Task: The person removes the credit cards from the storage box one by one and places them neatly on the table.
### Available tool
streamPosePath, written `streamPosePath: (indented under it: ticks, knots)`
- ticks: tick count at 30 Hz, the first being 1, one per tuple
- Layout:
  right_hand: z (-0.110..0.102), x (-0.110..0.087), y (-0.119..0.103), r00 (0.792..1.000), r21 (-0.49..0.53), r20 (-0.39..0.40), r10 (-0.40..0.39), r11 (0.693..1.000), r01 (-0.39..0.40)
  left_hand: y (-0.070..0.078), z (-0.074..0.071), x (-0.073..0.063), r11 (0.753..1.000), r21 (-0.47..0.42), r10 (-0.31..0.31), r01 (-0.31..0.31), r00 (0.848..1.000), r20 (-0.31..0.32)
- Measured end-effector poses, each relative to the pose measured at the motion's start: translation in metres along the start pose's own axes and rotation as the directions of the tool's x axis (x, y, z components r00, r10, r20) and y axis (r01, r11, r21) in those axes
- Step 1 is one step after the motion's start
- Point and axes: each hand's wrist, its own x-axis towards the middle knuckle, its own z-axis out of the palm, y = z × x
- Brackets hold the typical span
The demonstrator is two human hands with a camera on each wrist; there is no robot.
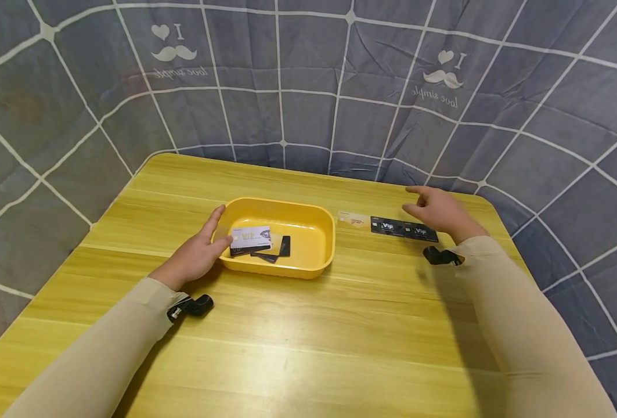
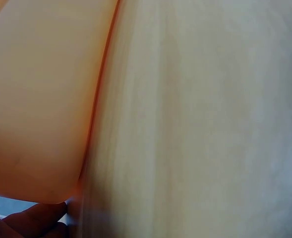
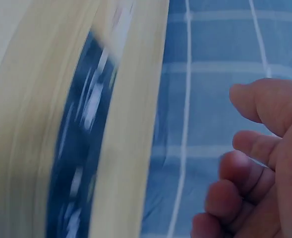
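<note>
The row (image 1: 386, 226) at the tray's (image 1: 308, 248) three o'clock looks half made, with the left hand (image 1: 197, 255) gripping the tray's nine o'clock side and the right hand (image 1: 440, 212) loose and empty, so picking another card (image 1: 252, 237) from inside likely comes next.

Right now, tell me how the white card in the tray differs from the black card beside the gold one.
The white card has gold lettering and a dark design; the black card has pale lettering. The white card lies on other cards inside the yellow tray; the black card lies on the table, between the gold card and a second black card. Both bear the word VIP.
</note>
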Motion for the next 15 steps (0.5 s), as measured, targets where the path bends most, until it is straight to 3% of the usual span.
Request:
streamPosePath:
  ticks: [7,15]
  knots:
    - [0.011,0.014,-0.067,0.99,0.06,0.02,-0.139,0.989,0.137,0.002,0.001,0.0,1.0,0.009,0.008,-0.007,1.0,-0.003]
    - [0.027,0.029,-0.127,0.956,0.091,0.056,-0.288,0.955,0.282,0.001,0.003,0.001,1.0,0.011,0.014,-0.014,1.0,-0.015]
